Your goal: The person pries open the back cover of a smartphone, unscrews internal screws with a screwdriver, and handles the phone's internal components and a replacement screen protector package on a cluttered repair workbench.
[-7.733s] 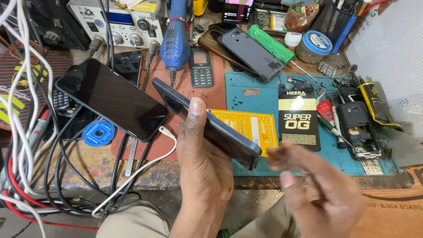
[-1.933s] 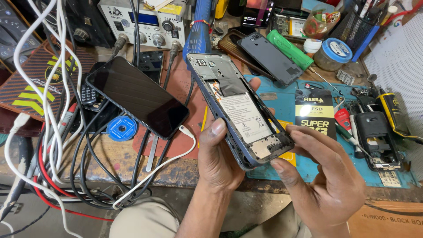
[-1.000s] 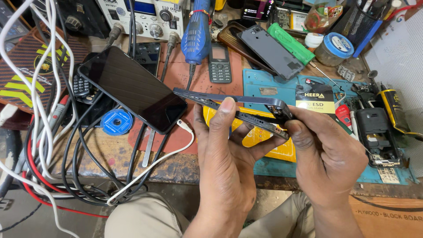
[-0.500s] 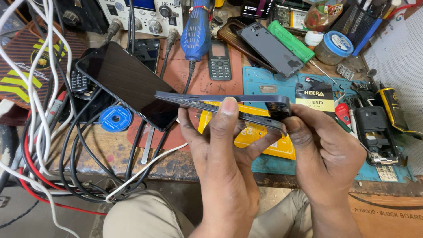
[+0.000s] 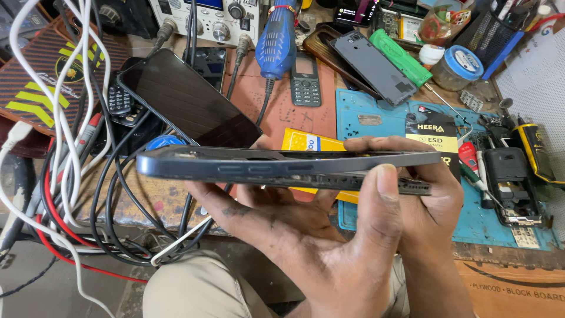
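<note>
Both hands, left (image 5: 306,235) and right (image 5: 429,194), are gripping a stiff, light, probably fragile opened phone (image 5: 282,168) edge-on above the blue mat (image 5: 376,112), best held by its rims.

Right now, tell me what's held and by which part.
The dark phone frame, edge-on: left hand under its middle, thumb on the side edge; right hand at its right end.

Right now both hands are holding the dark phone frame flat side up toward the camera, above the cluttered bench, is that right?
Not quite. The phone frame is held edge-on, its thin side with the buttons facing the camera, not flat side up. The head view shows this. The left hand and right hand do hold it above the bench.
</note>
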A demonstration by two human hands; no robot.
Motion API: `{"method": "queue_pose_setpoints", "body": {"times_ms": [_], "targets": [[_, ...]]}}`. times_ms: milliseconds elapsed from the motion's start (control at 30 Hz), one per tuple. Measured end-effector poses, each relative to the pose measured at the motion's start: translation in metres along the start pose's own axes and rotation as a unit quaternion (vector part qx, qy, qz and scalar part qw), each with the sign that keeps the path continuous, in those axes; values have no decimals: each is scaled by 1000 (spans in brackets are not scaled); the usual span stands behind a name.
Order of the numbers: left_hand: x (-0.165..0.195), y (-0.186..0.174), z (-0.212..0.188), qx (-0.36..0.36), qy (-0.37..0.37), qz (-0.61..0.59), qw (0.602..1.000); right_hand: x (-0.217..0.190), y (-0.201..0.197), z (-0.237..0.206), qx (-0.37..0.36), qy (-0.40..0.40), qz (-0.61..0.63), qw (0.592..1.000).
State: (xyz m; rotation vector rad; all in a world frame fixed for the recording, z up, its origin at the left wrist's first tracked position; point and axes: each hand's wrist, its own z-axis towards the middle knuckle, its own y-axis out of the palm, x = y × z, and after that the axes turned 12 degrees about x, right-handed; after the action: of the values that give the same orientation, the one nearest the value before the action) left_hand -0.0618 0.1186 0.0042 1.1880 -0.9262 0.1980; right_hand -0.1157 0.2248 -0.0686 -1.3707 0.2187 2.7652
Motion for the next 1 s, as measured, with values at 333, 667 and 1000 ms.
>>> {"method": "queue_pose_setpoints", "body": {"times_ms": [333,667,1000], "targets": [[-4,-12,-9,-57,120,84,988,-27,36,-14,237,158,105,953],[-16,-15,-6,-85,141,57,985,-15,5,36,-197,172,275,925],[-44,-23,48,-261,-148,-168,939,-37,-25,4,83,-38,-76,993]]}}
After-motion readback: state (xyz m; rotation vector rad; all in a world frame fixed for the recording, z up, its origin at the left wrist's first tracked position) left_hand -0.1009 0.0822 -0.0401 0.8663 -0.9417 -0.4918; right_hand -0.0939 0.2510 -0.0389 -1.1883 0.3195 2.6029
